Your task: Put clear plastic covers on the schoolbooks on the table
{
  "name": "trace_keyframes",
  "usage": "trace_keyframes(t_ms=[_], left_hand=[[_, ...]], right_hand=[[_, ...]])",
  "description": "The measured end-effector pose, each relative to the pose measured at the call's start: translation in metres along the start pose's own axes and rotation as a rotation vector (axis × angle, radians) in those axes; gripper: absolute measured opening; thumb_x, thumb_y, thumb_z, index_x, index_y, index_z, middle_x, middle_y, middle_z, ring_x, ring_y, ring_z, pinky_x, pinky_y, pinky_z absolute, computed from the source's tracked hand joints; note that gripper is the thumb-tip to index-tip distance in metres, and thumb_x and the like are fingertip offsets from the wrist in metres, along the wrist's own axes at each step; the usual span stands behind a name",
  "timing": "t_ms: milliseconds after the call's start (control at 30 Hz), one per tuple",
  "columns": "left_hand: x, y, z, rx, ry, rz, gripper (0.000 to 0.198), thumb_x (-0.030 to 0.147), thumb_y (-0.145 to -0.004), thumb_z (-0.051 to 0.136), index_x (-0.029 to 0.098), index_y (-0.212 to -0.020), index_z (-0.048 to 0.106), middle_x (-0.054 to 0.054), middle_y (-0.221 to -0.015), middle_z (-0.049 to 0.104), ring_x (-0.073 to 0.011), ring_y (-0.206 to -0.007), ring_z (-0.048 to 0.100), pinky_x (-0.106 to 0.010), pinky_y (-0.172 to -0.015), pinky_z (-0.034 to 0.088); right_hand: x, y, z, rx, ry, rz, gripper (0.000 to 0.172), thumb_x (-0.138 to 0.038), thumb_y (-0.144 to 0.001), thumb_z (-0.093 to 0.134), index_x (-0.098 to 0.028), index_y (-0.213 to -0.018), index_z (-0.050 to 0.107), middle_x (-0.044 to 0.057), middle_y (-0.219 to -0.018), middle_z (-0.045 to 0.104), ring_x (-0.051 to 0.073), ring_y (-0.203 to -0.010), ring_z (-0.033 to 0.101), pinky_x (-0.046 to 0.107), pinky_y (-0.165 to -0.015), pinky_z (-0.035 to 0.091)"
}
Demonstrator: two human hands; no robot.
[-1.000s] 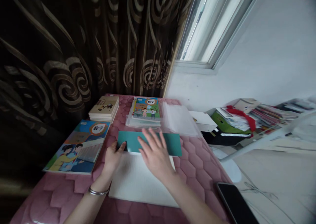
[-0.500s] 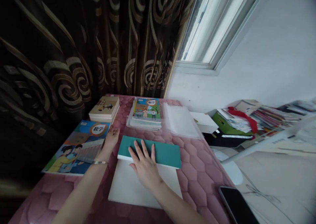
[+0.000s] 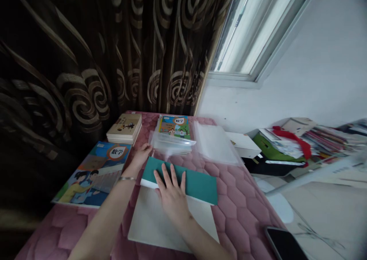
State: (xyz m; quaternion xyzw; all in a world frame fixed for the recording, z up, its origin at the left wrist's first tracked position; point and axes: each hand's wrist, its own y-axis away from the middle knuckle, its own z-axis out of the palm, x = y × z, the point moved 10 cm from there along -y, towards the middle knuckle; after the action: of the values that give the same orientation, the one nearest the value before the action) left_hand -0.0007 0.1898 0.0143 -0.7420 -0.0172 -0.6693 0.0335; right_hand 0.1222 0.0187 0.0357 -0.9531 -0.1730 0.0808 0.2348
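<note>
My right hand (image 3: 173,200) lies flat with fingers spread on a teal-green cover or panel (image 3: 200,183) that has a white edge. Under that, nearer me, is a cream-white sheet or book (image 3: 149,218). My left hand (image 3: 142,155) is closed, its fingertips pinching the edge of a clear plastic sleeve (image 3: 169,141). The sleeve is raised over the front of a stack topped by a math textbook (image 3: 179,124). Left of my left forearm, a larger blue math textbook (image 3: 94,176) lies flat.
A stack of tan books (image 3: 124,126) stands at the back left. More clear plastic sleeves (image 3: 215,141) lie at the back right, beside a white box (image 3: 243,143). A phone (image 3: 286,242) rests at the table's right edge. Papers fill a green bin (image 3: 268,147) beyond.
My left hand has moved forward and right, toward the stack, and now grips the plastic sleeve, whose front edge has risen. My right hand stays on the green panel. The view has shifted slightly.
</note>
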Motion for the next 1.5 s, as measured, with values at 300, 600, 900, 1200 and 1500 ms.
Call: trace_keyframes(t_ms=[300, 600, 900, 1200, 1500], left_hand=[[-0.008, 0.063, 0.004, -0.171, 0.389, -0.065, 0.045, 0.058, -0.078, 0.063, 0.020, -0.102, 0.056, -0.008, -0.090, 0.076, -0.0257, -0.084, 0.072, -0.039, -0.076, 0.056], [-0.012, 0.068, 0.002, -0.218, 0.413, -0.081, 0.061, 0.063, -0.088, 0.046, 0.017, -0.126, 0.056, -0.014, -0.108, 0.074, -0.0271, -0.101, 0.070, -0.041, -0.086, 0.055], [-0.011, 0.078, 0.009, -0.326, 0.525, -0.059, 0.068, 0.032, -0.074, 0.078, 0.021, -0.134, 0.047, -0.011, -0.112, 0.073, -0.0291, -0.105, 0.068, -0.044, -0.095, 0.050], [-0.007, 0.082, 0.015, -0.475, 0.512, -0.012, 0.079, 0.019, -0.072, 0.079, 0.025, -0.140, 0.041, -0.013, -0.119, 0.070, -0.0279, -0.110, 0.066, -0.043, -0.098, 0.048], [-0.007, 0.080, 0.011, -0.412, 0.369, -0.004, 0.067, 0.026, -0.074, 0.077, 0.021, -0.133, 0.045, -0.012, -0.116, 0.072, -0.0259, -0.106, 0.068, -0.041, -0.098, 0.047]], right_hand=[[-0.013, 0.014, 0.009, -0.001, -0.006, -0.002, 0.051, -0.026, -0.095, 0.051, -0.036, -0.145, 0.042, 0.007, -0.153, 0.038, 0.038, -0.139, 0.035, 0.076, -0.108, 0.013], [-0.015, 0.015, 0.011, -0.008, 0.016, -0.032, 0.049, -0.024, -0.096, 0.048, -0.032, -0.144, 0.043, 0.009, -0.152, 0.039, 0.039, -0.138, 0.036, 0.077, -0.107, 0.010], [-0.017, 0.013, 0.008, 0.006, 0.064, -0.046, 0.048, -0.025, -0.096, 0.050, -0.031, -0.143, 0.045, 0.008, -0.151, 0.042, 0.037, -0.138, 0.036, 0.073, -0.110, 0.002], [-0.020, 0.012, 0.005, 0.038, 0.070, -0.093, 0.048, -0.025, -0.095, 0.052, -0.028, -0.142, 0.046, 0.009, -0.151, 0.041, 0.039, -0.137, 0.036, 0.071, -0.110, -0.003], [-0.016, 0.009, 0.006, -0.068, -0.066, -0.096, 0.054, -0.026, -0.093, 0.055, -0.029, -0.145, 0.041, 0.008, -0.156, 0.033, 0.037, -0.143, 0.026, 0.068, -0.111, 0.018]])
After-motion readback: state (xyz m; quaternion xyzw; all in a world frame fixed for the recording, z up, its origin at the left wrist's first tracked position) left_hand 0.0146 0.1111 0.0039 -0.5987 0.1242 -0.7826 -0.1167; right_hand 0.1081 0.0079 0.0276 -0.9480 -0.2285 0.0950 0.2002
